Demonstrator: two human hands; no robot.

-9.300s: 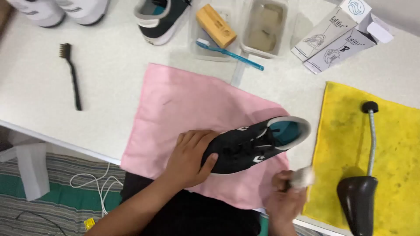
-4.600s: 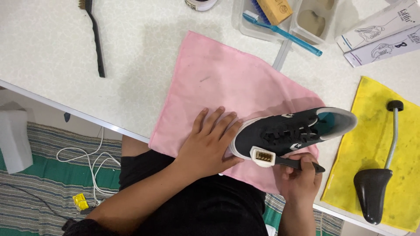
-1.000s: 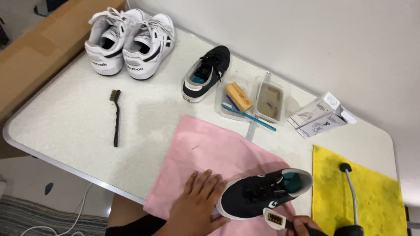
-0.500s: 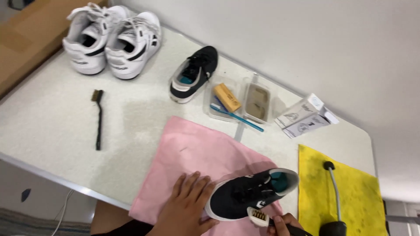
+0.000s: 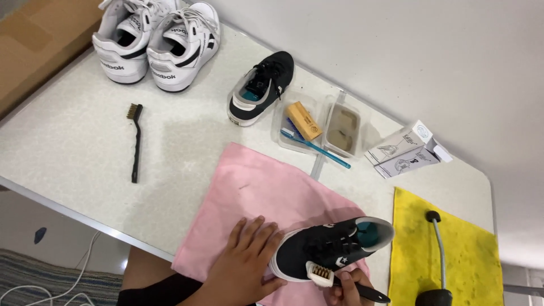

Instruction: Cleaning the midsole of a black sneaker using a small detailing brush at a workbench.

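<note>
A black low sneaker with a white sole and teal lining lies on a pink cloth near the table's front edge. My left hand rests flat on the cloth with its fingers against the shoe's toe. My right hand, at the bottom edge, grips a small dark-handled brush whose pale bristle head touches the shoe's side by the sole.
A pair of white sneakers stands at the back left; the matching black sneaker is behind the cloth. A wire brush lies left. Clear trays hold a wooden block and blue toothbrush. Small boxes, yellow cloth with a shoe tree sit right.
The view has tilted and shifted, showing more of the far table. My hands stay on the shoe; the brush remains against its side near the sole.
</note>
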